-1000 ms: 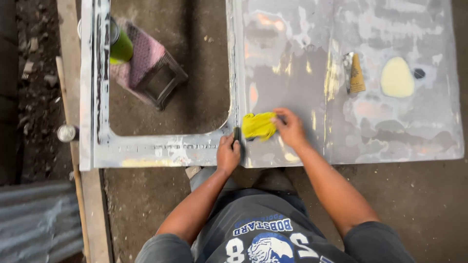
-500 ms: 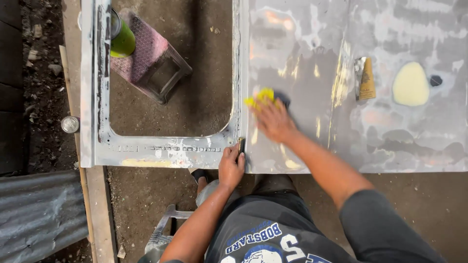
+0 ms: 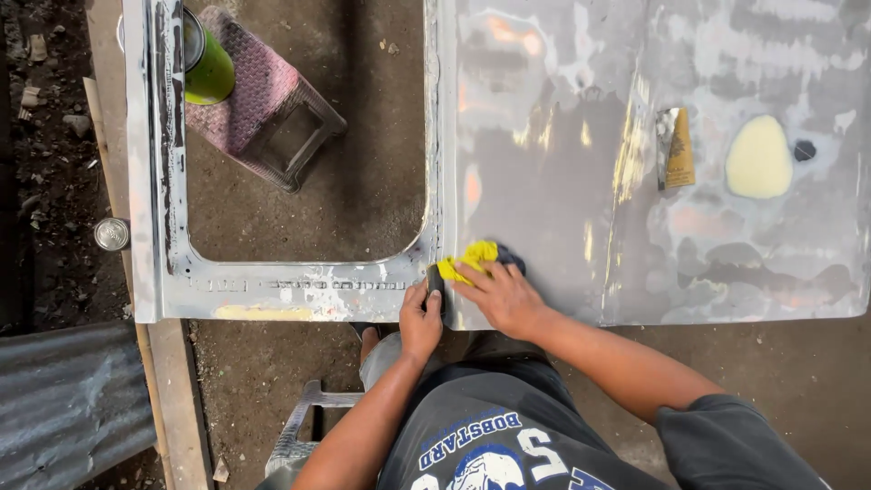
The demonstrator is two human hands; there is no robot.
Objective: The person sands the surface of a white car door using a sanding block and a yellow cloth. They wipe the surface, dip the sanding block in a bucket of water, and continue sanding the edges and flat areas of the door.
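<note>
Fingers of the right hand [image 3: 504, 298] lie flat and spread on a yellow cloth [image 3: 469, 260], pressing it against the grey metal panel [image 3: 544, 163] near its lower edge. That cloth sits under and just beyond the fingertips, bunched, its long axis running left to right, with a dark pad [image 3: 510, 259] showing at its right end. Just beside it, the left hand [image 3: 420, 324] curls its fingers over the panel's lower edge, gripping it beside the window opening. Farther right on the panel lie a folded piece of sandpaper [image 3: 676, 148], upright along its length, and a pale yellow filler patch [image 3: 758, 158]. Beyond the opening, a green can [image 3: 206, 62] stands on a pink stool [image 3: 263, 100].
</note>
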